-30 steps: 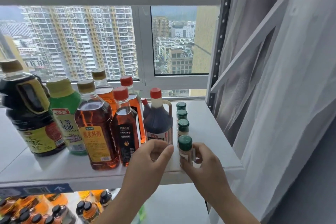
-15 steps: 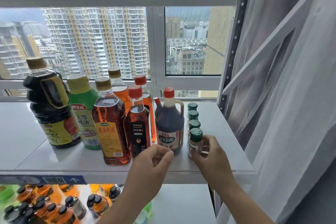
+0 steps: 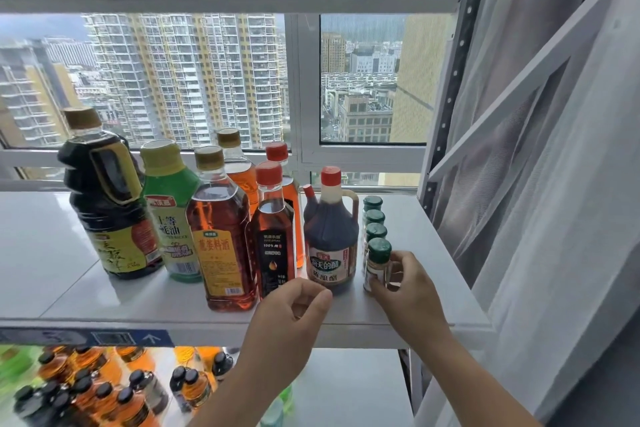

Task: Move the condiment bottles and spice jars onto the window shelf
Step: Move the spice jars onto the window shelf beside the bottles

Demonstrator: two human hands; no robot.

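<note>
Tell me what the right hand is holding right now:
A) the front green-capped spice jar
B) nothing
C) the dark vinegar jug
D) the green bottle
A: the right hand has its thumb and fingers round the front spice jar in the row of four, right of the vinegar jug.

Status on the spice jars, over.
Right hand grips front spice jar, standing on window shelf. Left hand curled, empty, before vinegar jug. Nothing blocking.

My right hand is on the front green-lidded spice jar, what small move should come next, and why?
Probably open the right hand and let go. It grips the front spice jar, which seems to stand on the window shelf already, in line with three other green-lidded jars beside the vinegar bottle.
</note>
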